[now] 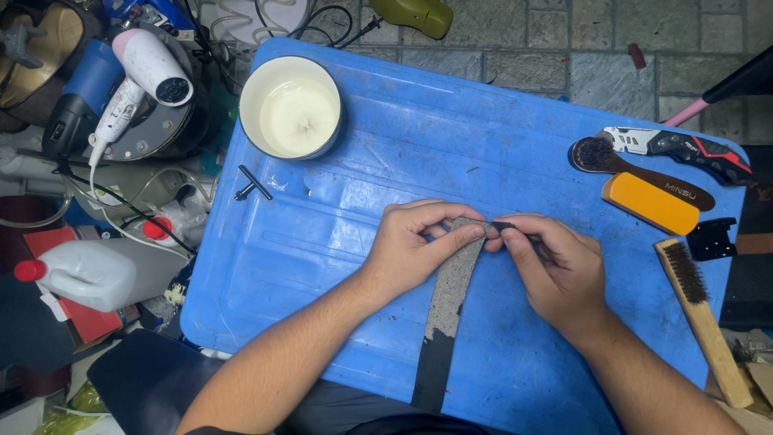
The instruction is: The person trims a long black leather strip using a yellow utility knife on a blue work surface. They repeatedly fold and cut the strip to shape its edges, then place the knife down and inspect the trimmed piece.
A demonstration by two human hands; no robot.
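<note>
Your left hand (415,246) and right hand (555,262) met over the middle of the blue plastic desk (386,145), both working at the far end of a long grey strap (451,282). The strap ran from that end back toward you, grey and rough along most of its length, dark at the near end where it passed over the desk's edge. Your left fingers (451,238) were pressed together on the strap's tip, the thumb lying along its upper face and the other fingers curled over the top edge. Your right fingers (515,234) pinched a small dark piece (501,226) right at that same tip, touching the left fingertips. Whether that dark bit was part of the strap or a separate thing could not be told.

A white tub of pale cream (291,107) stood well apart at the far left of the desk, with a small black T-shaped key (253,185) near it. On the right lay a folding utility knife (684,149), a dark round brush (636,169), an orange block (651,203) and a wooden bristle brush (700,310). Off the desk to the left sat a white hair dryer (145,72) and a white jug with a red cap (88,274).
</note>
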